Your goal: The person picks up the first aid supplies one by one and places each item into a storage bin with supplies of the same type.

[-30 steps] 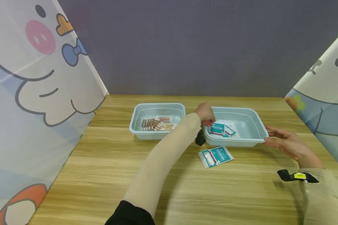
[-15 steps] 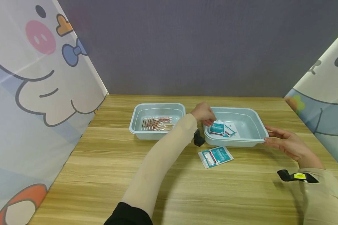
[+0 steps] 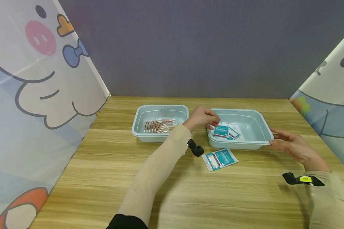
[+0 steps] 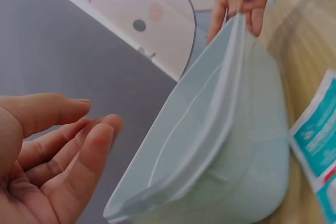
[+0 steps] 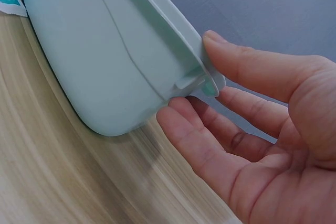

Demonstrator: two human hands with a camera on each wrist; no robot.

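My left hand (image 3: 203, 117) is over the left rim of the right-hand pale blue plastic tray (image 3: 253, 129). Nothing shows between its loosely bent fingers; in the left wrist view, thumb and fingertips stand apart beside the tray. At the opposite end, my right hand (image 3: 296, 148) holds the tray's corner, thumb on the rim (image 5: 181, 38) and fingers underneath. Several teal-and-white flat packets (image 3: 221, 130) lie inside, toward the left end. Another such packet (image 3: 220, 159) lies flat on the table in front.
A second pale blue tray (image 3: 160, 137) stands to the left, holding several clear-wrapped strips of thin brown and white sticks (image 3: 153, 126). A grey partition (image 3: 189, 47) closes off the back of the wooden table (image 3: 109, 178), with cartoon-printed panels (image 3: 46, 95) at both sides.
My left hand has drawn back slightly to the left, its fingers more extended and the forearm following. My right hand, both trays and the packets keep their places.
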